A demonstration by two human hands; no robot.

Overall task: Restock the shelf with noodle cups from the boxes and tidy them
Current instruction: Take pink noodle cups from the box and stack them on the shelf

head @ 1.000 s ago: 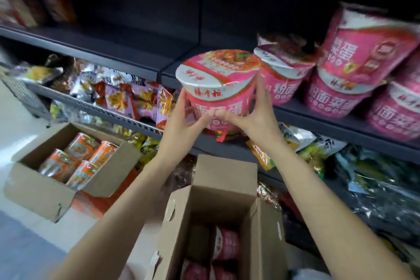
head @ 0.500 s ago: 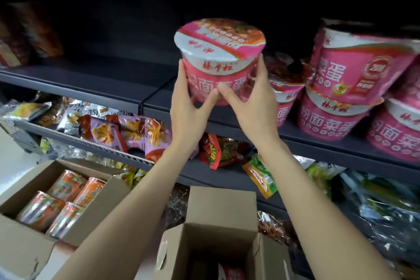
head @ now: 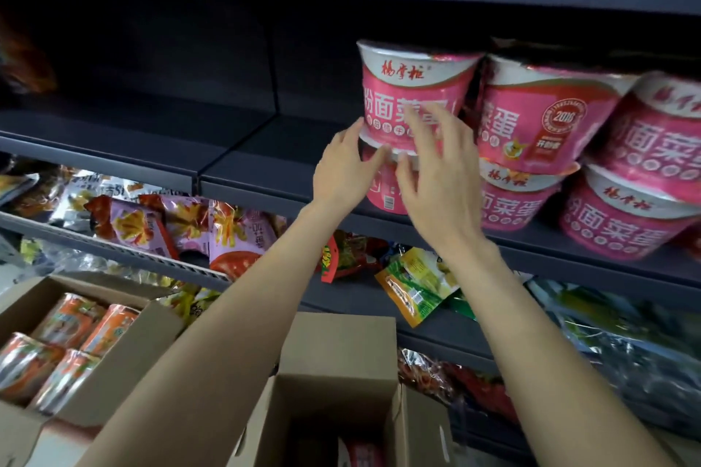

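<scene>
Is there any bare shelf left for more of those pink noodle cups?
Yes: the dark shelf board lies bare left of the pink cup stack that both hands, left hand and right hand, are at. Right of it, stacked pink cups crowd the shelf. The lower snack-bag rack looks full.

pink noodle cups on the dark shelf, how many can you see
7 at least. Pink noodle cup just stacked on a lower cup behind the hands; a middle stack, upper and lower; a right stack, upper and lower; a sliver at the edge. More may hide behind.
</scene>
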